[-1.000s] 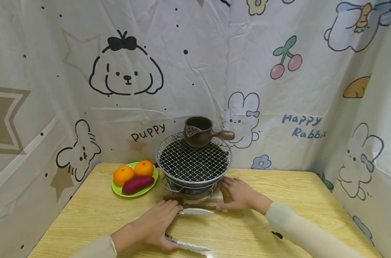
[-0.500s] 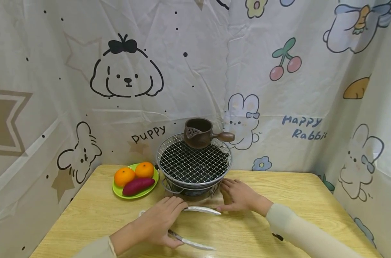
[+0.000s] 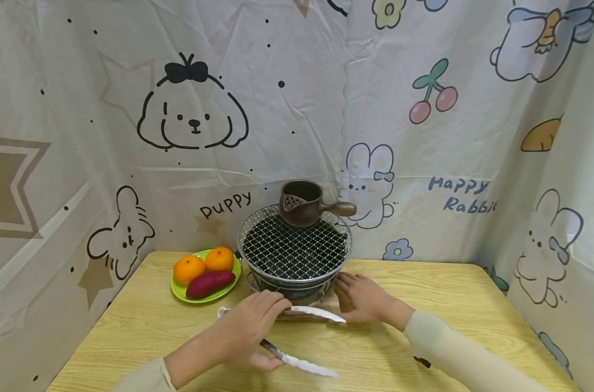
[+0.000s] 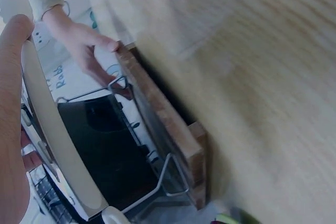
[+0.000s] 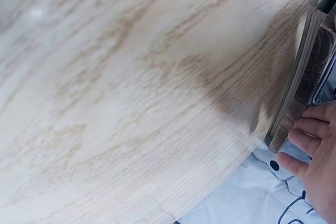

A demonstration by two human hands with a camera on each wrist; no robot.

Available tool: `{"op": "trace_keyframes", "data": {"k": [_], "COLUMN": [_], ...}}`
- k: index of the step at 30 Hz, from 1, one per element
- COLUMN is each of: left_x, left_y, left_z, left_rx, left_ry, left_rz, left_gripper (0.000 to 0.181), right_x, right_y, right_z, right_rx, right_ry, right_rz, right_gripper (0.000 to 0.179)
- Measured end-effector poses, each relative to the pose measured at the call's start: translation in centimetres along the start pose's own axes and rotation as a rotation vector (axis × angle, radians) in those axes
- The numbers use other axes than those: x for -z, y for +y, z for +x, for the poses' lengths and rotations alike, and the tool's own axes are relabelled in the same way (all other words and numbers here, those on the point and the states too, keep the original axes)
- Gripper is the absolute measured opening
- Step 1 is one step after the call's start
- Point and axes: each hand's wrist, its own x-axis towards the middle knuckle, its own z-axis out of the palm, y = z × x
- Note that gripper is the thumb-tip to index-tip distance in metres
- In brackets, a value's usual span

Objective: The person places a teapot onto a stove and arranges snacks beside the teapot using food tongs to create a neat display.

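Observation:
My left hand (image 3: 250, 329) holds a pair of food tongs (image 3: 308, 366) with white scalloped tips, fingers on the upper arm and thumb on the lower. The tong arms are spread apart, tips pointing right, in front of a round tabletop grill (image 3: 297, 253). In the left wrist view one pale tong arm (image 4: 58, 124) crosses before the grill. A wooden base (image 4: 157, 103) carries the grill. At the base's right end, my right hand (image 3: 367, 299) touches the wood, thumb near the front corner and fingers along the side. The right wrist view shows those fingers (image 5: 310, 137) extended against it.
A brown clay pot (image 3: 301, 209) with a side handle sits at the back of the grill mesh. To the left, a green plate (image 3: 181, 293) bears two oranges (image 3: 189, 269) and a purple sweet potato (image 3: 210, 284). A printed curtain (image 3: 297, 109) hangs behind the wooden table (image 3: 448, 305).
My left hand has moved the tongs a little forward and to the right, bringing the upper tip close to my right thumb. The right hand stays at the base. The head view has shifted slightly.

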Motion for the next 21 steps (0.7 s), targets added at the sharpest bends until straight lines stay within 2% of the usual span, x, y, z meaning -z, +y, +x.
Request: {"op": "trace_keyframes", "data": {"k": [7, 12, 18, 21], "left_x": [1.2, 1.8, 3.0, 3.7], "left_y": [-0.9, -1.5, -2.6, -3.3], "left_z": [0.8, 1.2, 1.5, 1.6], "left_rx": [-0.009, -0.02, 0.005, 0.031], "left_ry": [0.051, 0.087, 0.116, 0.13], "left_rz": [0.039, 0.064, 0.091, 0.098], "left_gripper": [0.095, 0.096, 0.097, 0.091], "right_x": [0.5, 0.4, 0.2, 0.3], "right_y": [-0.2, 0.0, -0.1, -0.2], "right_z": [0.1, 0.1, 0.0, 0.1], "right_rx": [-0.071, -0.068, -0.078, -0.082], "right_ry": [-0.07, -0.069, -0.069, -0.08], "right_rz": [0.099, 0.105, 0.119, 0.119], "right_gripper": [0.099, 0.102, 0.102, 0.102]}}
